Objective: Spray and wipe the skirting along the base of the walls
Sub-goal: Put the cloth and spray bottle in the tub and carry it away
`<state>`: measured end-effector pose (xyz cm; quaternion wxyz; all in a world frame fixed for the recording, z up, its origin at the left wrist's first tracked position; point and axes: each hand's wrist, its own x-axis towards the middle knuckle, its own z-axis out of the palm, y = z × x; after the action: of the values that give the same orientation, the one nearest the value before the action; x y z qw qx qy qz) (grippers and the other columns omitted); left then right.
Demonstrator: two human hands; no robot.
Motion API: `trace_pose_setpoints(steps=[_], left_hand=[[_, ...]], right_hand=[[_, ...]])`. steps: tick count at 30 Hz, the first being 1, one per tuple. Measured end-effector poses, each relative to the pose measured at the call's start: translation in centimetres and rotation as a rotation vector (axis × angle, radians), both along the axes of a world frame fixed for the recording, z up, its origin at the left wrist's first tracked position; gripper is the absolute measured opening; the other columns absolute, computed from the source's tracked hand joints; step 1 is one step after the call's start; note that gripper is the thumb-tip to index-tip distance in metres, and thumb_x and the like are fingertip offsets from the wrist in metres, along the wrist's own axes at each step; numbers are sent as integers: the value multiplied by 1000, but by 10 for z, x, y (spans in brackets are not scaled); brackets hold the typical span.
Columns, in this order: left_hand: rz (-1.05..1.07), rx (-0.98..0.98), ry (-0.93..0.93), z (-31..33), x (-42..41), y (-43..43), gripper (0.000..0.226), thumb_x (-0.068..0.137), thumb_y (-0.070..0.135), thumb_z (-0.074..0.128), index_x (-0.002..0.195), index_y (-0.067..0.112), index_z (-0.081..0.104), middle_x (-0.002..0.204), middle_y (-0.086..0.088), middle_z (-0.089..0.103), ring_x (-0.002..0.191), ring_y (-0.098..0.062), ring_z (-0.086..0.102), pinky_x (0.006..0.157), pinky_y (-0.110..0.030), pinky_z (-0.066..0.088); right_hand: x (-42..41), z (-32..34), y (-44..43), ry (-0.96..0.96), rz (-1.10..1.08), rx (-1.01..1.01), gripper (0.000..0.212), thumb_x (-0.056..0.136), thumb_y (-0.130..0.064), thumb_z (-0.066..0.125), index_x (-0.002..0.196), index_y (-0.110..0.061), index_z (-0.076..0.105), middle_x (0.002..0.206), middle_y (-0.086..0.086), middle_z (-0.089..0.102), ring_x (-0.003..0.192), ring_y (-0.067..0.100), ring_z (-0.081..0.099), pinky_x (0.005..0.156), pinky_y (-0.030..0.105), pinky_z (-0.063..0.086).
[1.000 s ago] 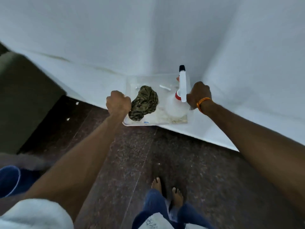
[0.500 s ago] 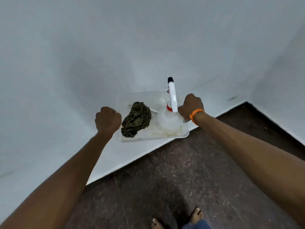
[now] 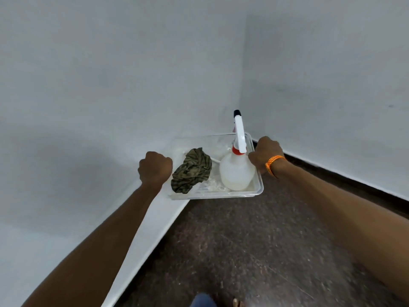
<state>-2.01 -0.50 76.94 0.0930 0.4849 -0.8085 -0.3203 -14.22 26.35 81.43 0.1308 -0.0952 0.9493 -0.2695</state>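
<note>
I carry a clear plastic tray (image 3: 256,192) in front of me, above the floor, facing a room corner. My left hand (image 3: 155,168) grips its left edge and my right hand (image 3: 264,155), with an orange band at the wrist, grips its right edge. A crumpled green striped cloth (image 3: 191,170) lies in the tray's left half. A white spray bottle (image 3: 236,173) with a red collar and a black-tipped nozzle stands in the right half. White skirting (image 3: 155,220) runs along the base of the left wall; a dark skirting strip (image 3: 345,180) runs under the right wall.
White walls (image 3: 110,85) meet in a corner behind the tray. The floor (image 3: 243,251) is dark speckled stone. My blue trouser leg (image 3: 202,301) and a bare foot (image 3: 238,303) show at the bottom edge.
The view has swung right along the wall to a corner. Both hands still hold the tray, which sits a little further right in view. The dark furniture and blue bucket are out of view.
</note>
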Motion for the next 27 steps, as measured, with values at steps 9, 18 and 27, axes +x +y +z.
trace_pose_setpoints(steps=[9, 18, 27], left_hand=[[-155, 144, -10, -35, -198, 32, 15, 66, 17, 59, 75, 10, 69, 71, -7, 71, 64, -29, 71, 70, -41, 62], [-360, 121, -120, -60, -381, 59, 29, 79, 25, 48, 86, 8, 70, 84, -11, 71, 75, -32, 69, 77, -43, 60], [-345, 132, -147, -77, -527, 97, 24, 84, 11, 48, 83, 10, 72, 87, -13, 68, 85, -38, 66, 79, -41, 58]], right_hand=[[-129, -42, 53, -50, -260, 25, 17, 85, -14, 65, 82, -5, 51, 85, 15, 59, 81, 35, 61, 67, 37, 50], [-263, -78, 76, -112, -531, 49, 19, 80, -10, 66, 69, -5, 51, 64, 9, 54, 67, 31, 57, 58, 33, 45], [-404, -127, 89, -181, -602, 16, 21, 79, -11, 70, 68, -6, 53, 72, 14, 60, 79, 40, 65, 62, 33, 45]])
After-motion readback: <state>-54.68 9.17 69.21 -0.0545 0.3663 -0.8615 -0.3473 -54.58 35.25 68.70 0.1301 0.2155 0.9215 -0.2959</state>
